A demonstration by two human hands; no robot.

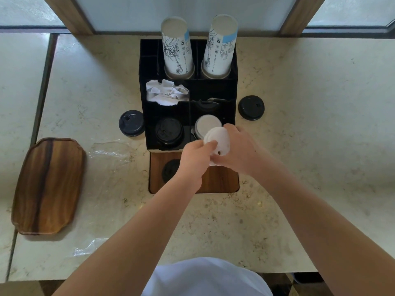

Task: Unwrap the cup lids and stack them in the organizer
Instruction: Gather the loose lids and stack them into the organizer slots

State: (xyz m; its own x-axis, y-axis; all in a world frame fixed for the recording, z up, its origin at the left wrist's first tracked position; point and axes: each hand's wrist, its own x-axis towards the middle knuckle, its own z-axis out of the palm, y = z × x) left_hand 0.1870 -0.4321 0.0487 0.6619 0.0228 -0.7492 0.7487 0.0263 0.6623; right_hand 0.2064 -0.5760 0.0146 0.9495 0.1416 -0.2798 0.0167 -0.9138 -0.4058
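A black compartment organizer (pixel 234 90) stands at the middle of the counter. Its front left compartment holds a stack of black lids (pixel 168 131); its front right compartment holds white lids (pixel 206 124). Just in front of that right compartment, my left hand (pixel 195 159) and my right hand (pixel 237 146) together grip a stack of white lids (pixel 218 142), tilted. Loose black lids lie on the counter left (pixel 131 123) and right (pixel 251 107) of the organizer. Another black lid (pixel 170 170) lies on the small wooden board (pixel 222 180) under my hands.
Two stacks of paper cups (pixel 178 48) (pixel 221 47) stand upside down in the organizer's back compartments, with crumpled white napkins (pixel 166 91) in front of them. Clear plastic wrap (pixel 111 150) (pixel 87 248) lies on the counter. A long wooden tray (pixel 49 184) sits at the left.
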